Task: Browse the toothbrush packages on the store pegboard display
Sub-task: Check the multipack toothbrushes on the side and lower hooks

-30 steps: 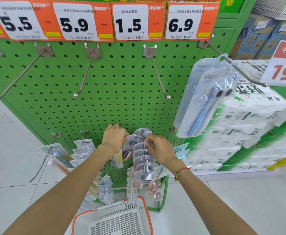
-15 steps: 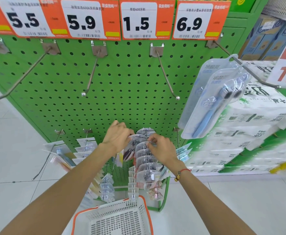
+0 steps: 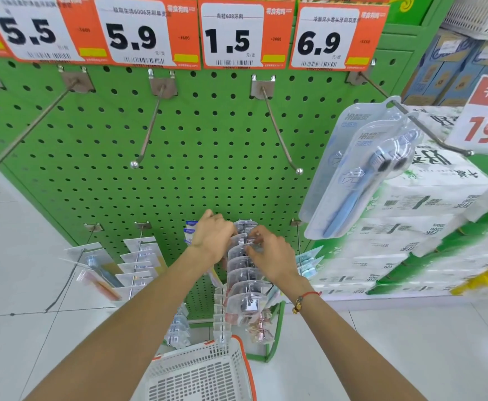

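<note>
Two hands [image 3: 214,235] [image 3: 271,256] gripping packages [image 3: 245,273], basket [image 3: 202,371] below

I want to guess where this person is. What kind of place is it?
It looks like a shop, most likely a supermarket aisle. Orange price tags hang above a green pegboard, toothbrush packages hang on metal hooks, and a shopping basket sits below the person's arms.
</note>
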Tool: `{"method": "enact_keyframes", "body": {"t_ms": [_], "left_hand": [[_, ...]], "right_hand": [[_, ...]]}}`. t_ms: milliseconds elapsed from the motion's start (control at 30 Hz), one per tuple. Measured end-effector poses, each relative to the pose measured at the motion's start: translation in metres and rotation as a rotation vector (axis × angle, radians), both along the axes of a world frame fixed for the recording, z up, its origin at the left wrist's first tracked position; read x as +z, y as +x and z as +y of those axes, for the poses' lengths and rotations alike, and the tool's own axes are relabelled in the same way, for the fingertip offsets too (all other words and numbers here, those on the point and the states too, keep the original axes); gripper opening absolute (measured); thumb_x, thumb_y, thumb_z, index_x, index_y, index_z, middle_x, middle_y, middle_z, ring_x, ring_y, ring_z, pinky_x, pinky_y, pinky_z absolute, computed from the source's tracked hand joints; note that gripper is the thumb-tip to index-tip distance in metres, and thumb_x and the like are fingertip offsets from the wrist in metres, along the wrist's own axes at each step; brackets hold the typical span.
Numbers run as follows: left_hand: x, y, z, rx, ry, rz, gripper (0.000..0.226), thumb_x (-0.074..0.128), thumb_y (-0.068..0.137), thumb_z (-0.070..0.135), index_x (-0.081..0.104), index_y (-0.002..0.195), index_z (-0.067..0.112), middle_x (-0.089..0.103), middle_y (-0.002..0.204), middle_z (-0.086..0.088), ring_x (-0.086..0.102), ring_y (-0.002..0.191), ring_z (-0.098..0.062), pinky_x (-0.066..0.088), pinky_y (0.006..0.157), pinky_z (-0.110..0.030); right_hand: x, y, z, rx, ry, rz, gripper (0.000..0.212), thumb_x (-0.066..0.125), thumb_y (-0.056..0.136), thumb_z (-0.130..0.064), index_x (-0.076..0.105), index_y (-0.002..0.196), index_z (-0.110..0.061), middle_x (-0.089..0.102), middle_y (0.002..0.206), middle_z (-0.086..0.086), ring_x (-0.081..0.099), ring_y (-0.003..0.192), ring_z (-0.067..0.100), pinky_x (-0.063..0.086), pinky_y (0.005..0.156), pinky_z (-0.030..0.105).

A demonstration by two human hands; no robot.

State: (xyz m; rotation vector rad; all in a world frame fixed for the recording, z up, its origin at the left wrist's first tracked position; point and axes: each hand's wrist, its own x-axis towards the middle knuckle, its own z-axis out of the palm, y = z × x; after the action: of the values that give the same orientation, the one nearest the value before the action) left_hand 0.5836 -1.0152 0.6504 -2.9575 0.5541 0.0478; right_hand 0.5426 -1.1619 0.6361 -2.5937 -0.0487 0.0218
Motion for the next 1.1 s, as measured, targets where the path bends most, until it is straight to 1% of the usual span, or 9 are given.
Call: {"method": "enact_keyframes", "body": {"t_ms": [100, 267, 400, 467, 533, 633, 733, 967, 1100], "left_hand": [[-0.001, 0.000, -0.004, 0.031, 0.001, -0.008, 0.009, 0.062, 0.093, 0.025, 0.064, 0.084, 0.024, 0.057, 0.077, 0.004, 0.049, 0.079, -0.018, 0.032, 0.088, -0.031], [-0.001, 0.000, -0.002, 0.031, -0.059, 0.006, 0.006, 0.059, 0.095, 0.025, 0.064, 0.097, 0.023, 0.062, 0.085, 0.002, 0.048, 0.086, -0.019, 0.033, 0.095, -0.031], [-0.001, 0.004, 0.001, 0.030, -0.135, 0.021, 0.049, 0.062, 0.089, 0.005, 0.055, 0.132, 0.027, 0.066, 0.113, -0.002, 0.052, 0.108, -0.019, 0.036, 0.099, -0.032], [0.000, 0.007, 0.004, 0.058, -0.168, -0.008, 0.057, 0.057, 0.086, -0.006, 0.054, 0.134, 0.024, 0.065, 0.118, -0.003, 0.051, 0.113, -0.021, 0.037, 0.099, -0.032], [-0.001, 0.009, 0.005, 0.092, -0.192, -0.064, 0.044, 0.055, 0.090, -0.004, 0.062, 0.125, 0.023, 0.068, 0.111, -0.002, 0.055, 0.103, -0.021, 0.042, 0.093, -0.032], [-0.006, 0.009, -0.001, 0.132, -0.201, -0.066, 0.028, 0.057, 0.093, 0.004, 0.066, 0.114, 0.019, 0.068, 0.099, -0.003, 0.057, 0.085, -0.020, 0.049, 0.073, -0.029], [-0.011, 0.011, -0.006, 0.143, -0.224, -0.060, 0.020, 0.058, 0.094, 0.009, 0.064, 0.111, 0.016, 0.067, 0.093, -0.004, 0.056, 0.076, -0.019, 0.042, 0.061, -0.025], [-0.009, 0.017, -0.009, 0.133, -0.204, -0.026, 0.011, 0.055, 0.097, 0.017, 0.064, 0.103, 0.014, 0.068, 0.086, -0.005, 0.053, 0.068, -0.020, 0.046, 0.062, -0.027], [-0.011, 0.015, -0.009, 0.165, -0.181, -0.043, 0.011, 0.057, 0.095, 0.012, 0.065, 0.095, 0.020, 0.065, 0.082, -0.002, 0.050, 0.066, -0.016, 0.038, 0.055, -0.024]], "right_hand": [[0.000, -0.003, 0.001, 0.034, -0.052, -0.034, 0.038, 0.059, 0.095, -0.031, 0.051, 0.132, -0.031, 0.068, 0.105, 0.000, 0.065, 0.092, 0.023, 0.053, 0.077, 0.033], [0.001, -0.007, 0.002, 0.065, -0.108, -0.102, 0.041, 0.047, 0.100, -0.031, 0.047, 0.141, -0.029, 0.063, 0.116, 0.003, 0.062, 0.099, 0.025, 0.050, 0.083, 0.035], [-0.002, -0.006, 0.005, 0.060, -0.143, -0.063, 0.042, 0.041, 0.102, -0.032, 0.045, 0.142, -0.023, 0.060, 0.121, 0.006, 0.058, 0.109, 0.027, 0.049, 0.091, 0.038], [-0.004, -0.007, 0.005, 0.062, -0.159, -0.051, 0.043, 0.040, 0.102, -0.031, 0.042, 0.144, -0.024, 0.059, 0.124, 0.006, 0.057, 0.111, 0.027, 0.048, 0.093, 0.038], [-0.004, -0.008, 0.005, 0.058, -0.165, -0.050, 0.044, 0.040, 0.103, -0.030, 0.039, 0.146, -0.024, 0.058, 0.127, 0.006, 0.056, 0.113, 0.026, 0.047, 0.096, 0.038], [-0.003, -0.008, 0.006, 0.046, -0.174, -0.061, 0.045, 0.042, 0.102, -0.030, 0.040, 0.146, -0.023, 0.056, 0.130, 0.005, 0.053, 0.117, 0.025, 0.044, 0.099, 0.039], [-0.003, -0.008, 0.006, 0.057, -0.171, -0.081, 0.044, 0.044, 0.100, -0.028, 0.042, 0.145, -0.024, 0.054, 0.130, 0.006, 0.053, 0.116, 0.027, 0.045, 0.099, 0.041], [-0.003, -0.010, 0.006, 0.082, -0.222, -0.060, 0.045, 0.040, 0.102, -0.030, 0.038, 0.147, -0.027, 0.054, 0.133, 0.006, 0.054, 0.116, 0.028, 0.044, 0.100, 0.041], [-0.001, -0.009, 0.007, 0.091, -0.232, -0.039, 0.046, 0.040, 0.102, -0.028, 0.036, 0.148, -0.026, 0.054, 0.133, 0.006, 0.053, 0.117, 0.027, 0.043, 0.100, 0.040]]}}
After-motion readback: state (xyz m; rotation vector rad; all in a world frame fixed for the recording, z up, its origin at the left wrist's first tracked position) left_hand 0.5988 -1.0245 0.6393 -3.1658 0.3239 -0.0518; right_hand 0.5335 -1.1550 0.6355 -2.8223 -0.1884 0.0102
